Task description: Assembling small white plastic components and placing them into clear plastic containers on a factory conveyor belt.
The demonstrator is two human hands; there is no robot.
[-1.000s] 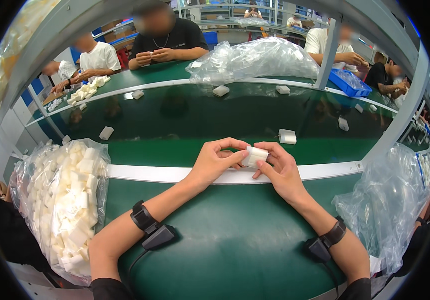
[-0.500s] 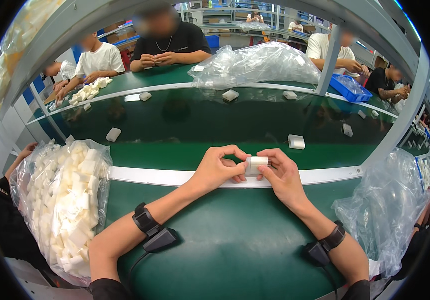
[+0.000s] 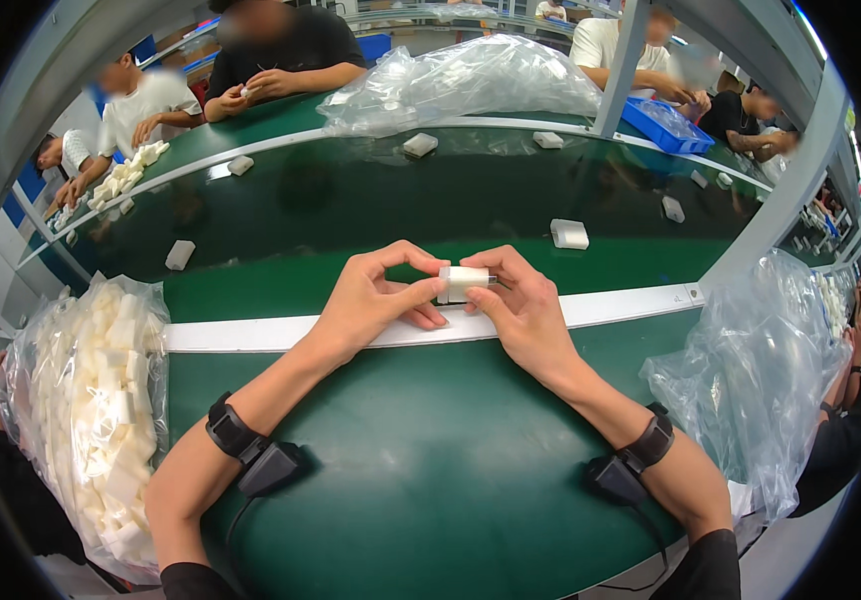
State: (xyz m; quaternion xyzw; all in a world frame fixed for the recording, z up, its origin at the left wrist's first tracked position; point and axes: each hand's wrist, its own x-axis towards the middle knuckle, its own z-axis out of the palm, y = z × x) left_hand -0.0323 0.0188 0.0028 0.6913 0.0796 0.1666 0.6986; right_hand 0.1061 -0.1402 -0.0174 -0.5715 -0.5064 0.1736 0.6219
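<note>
A small white power adapter [image 3: 466, 281] with metal prongs at its right end is held level between my hands, above the white rail of the conveyor. My left hand [image 3: 375, 297] pinches the adapter's left end, which looks clear or translucent, between thumb and fingertips. On the other side my right hand [image 3: 522, 315] grips the body near the prongs, thumb below and fingers on top. Both wrists wear black straps with small black boxes and cables.
Beside my left arm lies a clear bag [image 3: 100, 420] full of white pieces; a crumpled clear bag [image 3: 750, 380] sits at right. Several white adapters, one [image 3: 569, 234] near my right hand, lie on the green conveyor [image 3: 350, 210]. Opposite, people work by a blue tray [image 3: 665, 128].
The view has shifted, so the scene sits lower to the right and the bench appears moved left. Both hands still hold the adapter, with little change in grip.
</note>
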